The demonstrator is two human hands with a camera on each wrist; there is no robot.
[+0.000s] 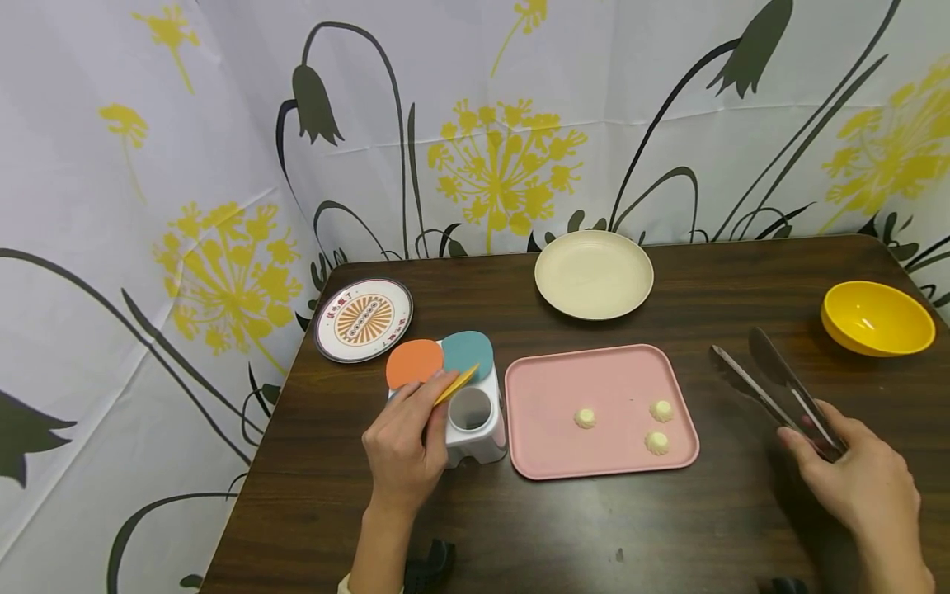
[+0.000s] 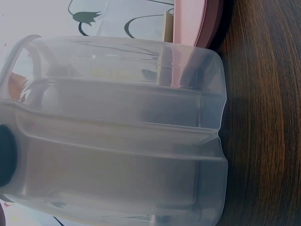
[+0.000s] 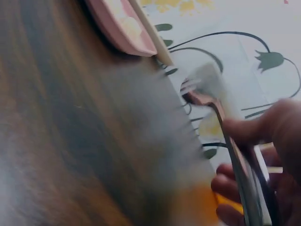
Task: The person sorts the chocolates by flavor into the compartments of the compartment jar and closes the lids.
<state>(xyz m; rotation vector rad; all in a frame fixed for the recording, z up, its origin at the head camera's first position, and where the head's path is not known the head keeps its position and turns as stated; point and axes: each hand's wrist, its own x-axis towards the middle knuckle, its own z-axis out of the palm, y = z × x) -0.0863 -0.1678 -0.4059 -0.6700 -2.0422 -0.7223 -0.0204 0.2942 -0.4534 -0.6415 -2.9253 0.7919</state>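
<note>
My left hand (image 1: 404, 437) pinches a yellow lid (image 1: 456, 384), tilted up beside an uncovered round compartment of a translucent white container (image 1: 482, 447). An orange lid (image 1: 412, 363) and a teal lid (image 1: 469, 353) cover the two far compartments; the near left one is mostly hidden behind my hand. The container's clear ribbed wall (image 2: 113, 155) fills the left wrist view. Over at the right, my right hand (image 1: 864, 474) grips metal tongs (image 1: 776, 365), their arms apart with nothing between the tips. Three small cream-coloured pieces, one of them here (image 1: 657, 443), lie on a pink tray (image 1: 594, 371).
A patterned plate (image 1: 364, 320) lies at the back left, and a cream plate (image 1: 594, 275) stands behind the tray. Near the right edge of the dark wooden table (image 1: 564, 528) is a yellow bowl (image 1: 877, 318). A flower-printed cloth (image 1: 609, 99) hangs behind.
</note>
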